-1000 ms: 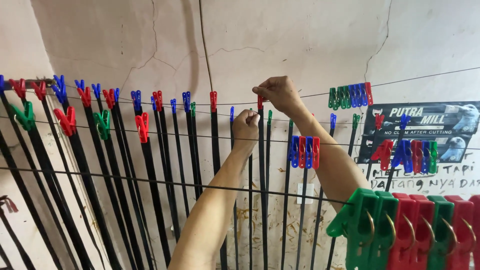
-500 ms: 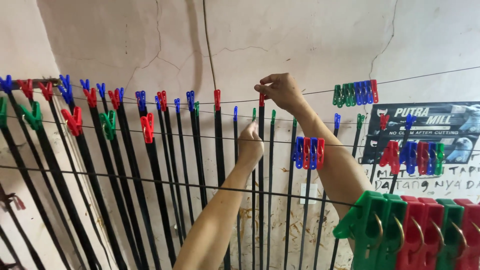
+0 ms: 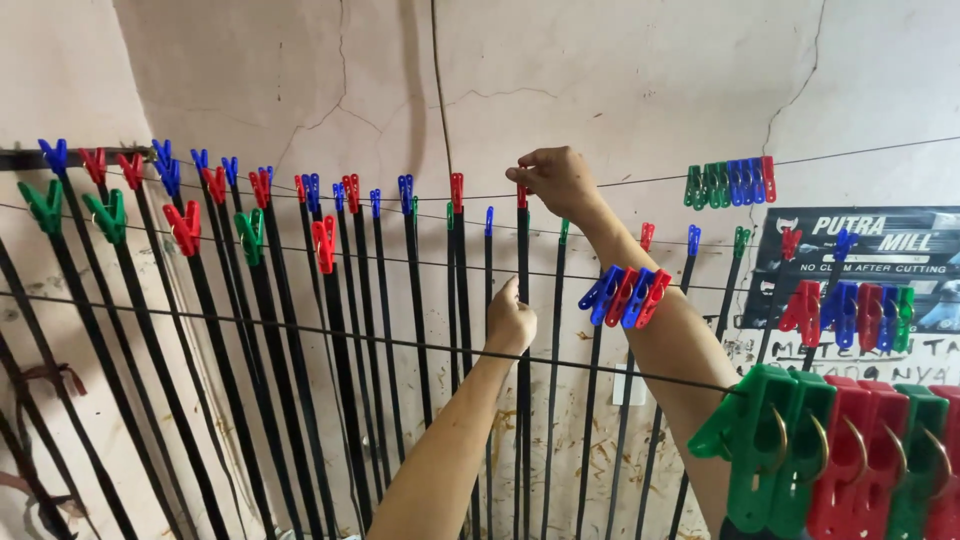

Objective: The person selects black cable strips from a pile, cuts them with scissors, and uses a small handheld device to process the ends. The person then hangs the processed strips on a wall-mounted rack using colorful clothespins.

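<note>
The right hand (image 3: 558, 178) is raised to the top wire (image 3: 640, 181), its grip pinched on a red peg (image 3: 521, 194) that clamps the upper end of a black strip (image 3: 523, 330) to that wire. The left hand (image 3: 509, 322) is lower down, its fingers closed lightly around the same strip about midway, just above a lower wire (image 3: 300, 330). The strip hangs straight down in front of a cracked plaster wall (image 3: 600, 80). To its left, many more black strips (image 3: 330, 330) hang in a slanting row, each held by a red, blue or green peg. Just right of the right forearm, a cluster of blue and red pegs (image 3: 626, 295) sits on a middle wire. Further right, spare green, blue and red pegs (image 3: 730, 183) bunch on the top wire, near a dark poster (image 3: 870, 260). Large green and red pegs (image 3: 840, 450) fill the lower right corner, close to the camera.
</note>
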